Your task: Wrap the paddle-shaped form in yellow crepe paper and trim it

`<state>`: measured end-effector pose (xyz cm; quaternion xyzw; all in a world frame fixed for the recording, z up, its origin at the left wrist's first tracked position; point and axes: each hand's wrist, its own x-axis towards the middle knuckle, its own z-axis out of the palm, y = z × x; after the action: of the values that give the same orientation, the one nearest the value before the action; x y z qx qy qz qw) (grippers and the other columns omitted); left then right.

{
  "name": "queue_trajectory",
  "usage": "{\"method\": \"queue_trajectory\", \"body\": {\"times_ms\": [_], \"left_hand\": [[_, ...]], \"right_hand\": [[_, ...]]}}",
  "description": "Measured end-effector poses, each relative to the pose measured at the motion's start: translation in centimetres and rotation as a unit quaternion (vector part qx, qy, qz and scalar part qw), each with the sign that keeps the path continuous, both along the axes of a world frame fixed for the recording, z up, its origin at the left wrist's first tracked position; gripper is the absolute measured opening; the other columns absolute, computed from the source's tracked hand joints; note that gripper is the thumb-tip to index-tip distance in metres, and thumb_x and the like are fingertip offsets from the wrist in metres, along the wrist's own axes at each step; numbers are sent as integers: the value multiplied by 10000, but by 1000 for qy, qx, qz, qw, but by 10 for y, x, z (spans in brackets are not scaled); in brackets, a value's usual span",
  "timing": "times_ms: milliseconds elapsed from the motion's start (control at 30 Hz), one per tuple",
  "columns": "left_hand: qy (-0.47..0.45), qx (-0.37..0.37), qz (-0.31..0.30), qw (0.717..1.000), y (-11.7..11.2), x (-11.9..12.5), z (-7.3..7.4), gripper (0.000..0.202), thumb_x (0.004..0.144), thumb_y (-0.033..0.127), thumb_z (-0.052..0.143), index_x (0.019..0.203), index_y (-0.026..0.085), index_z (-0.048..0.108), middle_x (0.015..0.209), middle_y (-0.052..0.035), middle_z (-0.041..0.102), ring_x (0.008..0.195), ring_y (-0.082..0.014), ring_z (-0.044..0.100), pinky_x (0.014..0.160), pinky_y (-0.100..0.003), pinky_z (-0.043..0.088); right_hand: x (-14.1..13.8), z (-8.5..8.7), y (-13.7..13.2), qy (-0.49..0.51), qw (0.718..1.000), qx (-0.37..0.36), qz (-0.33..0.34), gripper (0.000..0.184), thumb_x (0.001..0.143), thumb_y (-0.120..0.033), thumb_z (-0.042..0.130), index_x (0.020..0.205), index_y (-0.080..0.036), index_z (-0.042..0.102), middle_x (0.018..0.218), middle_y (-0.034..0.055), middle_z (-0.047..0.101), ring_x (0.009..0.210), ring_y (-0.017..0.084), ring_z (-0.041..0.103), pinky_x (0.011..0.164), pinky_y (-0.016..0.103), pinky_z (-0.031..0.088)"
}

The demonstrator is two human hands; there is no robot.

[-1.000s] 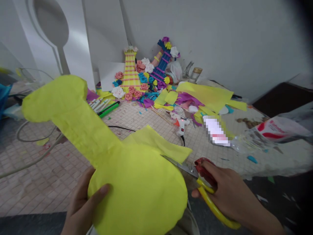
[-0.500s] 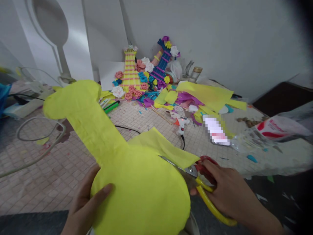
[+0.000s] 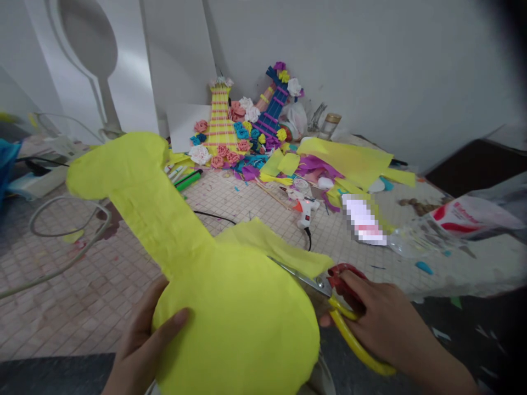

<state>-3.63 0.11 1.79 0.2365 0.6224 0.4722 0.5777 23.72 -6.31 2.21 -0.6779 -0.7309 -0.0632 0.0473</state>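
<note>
A large yellow paper-covered cutout (image 3: 234, 318), with a round body and a long neck like a guitar, is held up in front of me. My left hand (image 3: 148, 340) grips its lower left edge, thumb on the front and fingers behind. My right hand (image 3: 370, 312) is closed around the scissors (image 3: 349, 329), which have one red and one yellow handle. Their blades lie along the cutout's upper right edge, where a loose flap of yellow paper (image 3: 284, 252) sticks out beyond the outline. The fingers behind the cutout are hidden.
A hot glue gun (image 3: 304, 214) with a black cord lies on the tiled table. Behind are flower-decorated paper pieces (image 3: 222, 126), yellow paper scraps (image 3: 349, 159) and a green marker (image 3: 189, 180). A plastic bottle (image 3: 420, 236) lies at right; a pale cable (image 3: 66, 266) loops at left.
The scissors' blades have closed somewhat along the edge, and the yellow flap has sunk a little. The cutout's neck end has shifted slightly left. Both hands keep their holds.
</note>
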Motion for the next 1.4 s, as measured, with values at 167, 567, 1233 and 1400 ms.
{"method": "queue_trajectory", "body": {"times_ms": [167,567,1233,1400], "left_hand": [[-10,-9,-17,1000,1,1,1,566,399,287,796,931,300,603,713,52,714,491,-181,635,420,-209,523],[-18,-9,-53,998,1,6,9,509,459,275,767,939,299,602,654,38,701,491,-186,638,436,-219,516],[-18,-17,-69,997,-2,7,5,542,450,309,776,961,310,596,767,31,713,629,-228,668,477,-235,534],[-24,-19,-54,998,-2,8,7,551,440,294,780,957,311,590,750,38,711,564,-200,658,454,-215,522]], "right_hand": [[0,2,0,25,997,-68,-26,268,696,-438,540,812,-205,476,585,9,620,521,218,602,455,273,349],[5,-4,0,9,998,-54,-3,222,703,-346,516,857,-194,467,663,35,650,552,227,618,490,283,361],[-3,-2,3,132,983,-120,-38,258,693,-380,562,852,-194,479,661,27,633,547,196,595,467,250,346],[-1,-4,2,111,990,-90,-17,169,719,-320,524,829,-200,479,628,24,634,498,176,584,441,236,315]]}}
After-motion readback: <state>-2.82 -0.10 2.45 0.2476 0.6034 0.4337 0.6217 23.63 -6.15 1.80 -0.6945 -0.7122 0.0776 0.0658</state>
